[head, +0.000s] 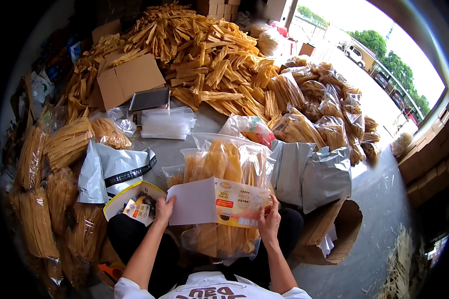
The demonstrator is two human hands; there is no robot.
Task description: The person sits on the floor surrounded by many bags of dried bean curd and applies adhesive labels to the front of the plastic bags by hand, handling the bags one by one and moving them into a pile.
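A printed paper label sheet, yellow on the right part and blank white on the left, is stretched between my two hands. My left hand pinches its left edge, and my right hand grips the right edge. Behind and below the sheet, a clear plastic bag of flat, dried yellow sheets, perhaps bean curd sticks, stands between my knees. Beside my left hand, a yellow-rimmed white container holds small dark items and a smaller printed card.
A large heap of dried yellow sheets lies ahead, with filled clear bags at right. Flat clear bags lie by a dark tray. Grey plastic mailers and an open carton stand right; a white mailer sits left.
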